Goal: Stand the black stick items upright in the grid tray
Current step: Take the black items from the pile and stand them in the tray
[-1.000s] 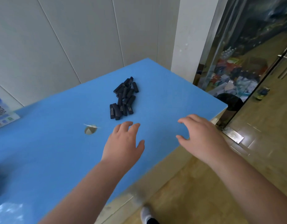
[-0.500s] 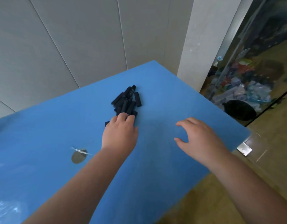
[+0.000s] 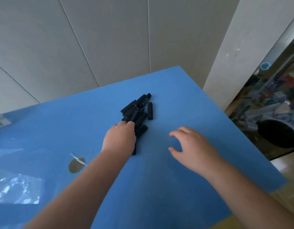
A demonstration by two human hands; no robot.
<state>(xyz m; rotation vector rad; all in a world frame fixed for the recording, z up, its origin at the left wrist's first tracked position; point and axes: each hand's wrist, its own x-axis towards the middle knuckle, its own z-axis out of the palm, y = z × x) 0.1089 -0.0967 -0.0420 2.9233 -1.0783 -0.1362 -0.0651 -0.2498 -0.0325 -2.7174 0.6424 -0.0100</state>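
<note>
Both forearms (image 3: pixel 86 187) bare, no sleeves or jewellery.

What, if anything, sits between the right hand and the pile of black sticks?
Nothing visible. Only bare blue table lies between the right hand and the pile of black sticks. The left hand is already on the pile's near end. No grid tray is in view.

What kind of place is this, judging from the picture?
Probably a workroom or stockroom, not a home: a blue table against a plain panelled wall, and a glass partition with cluttered goods behind it.
</note>
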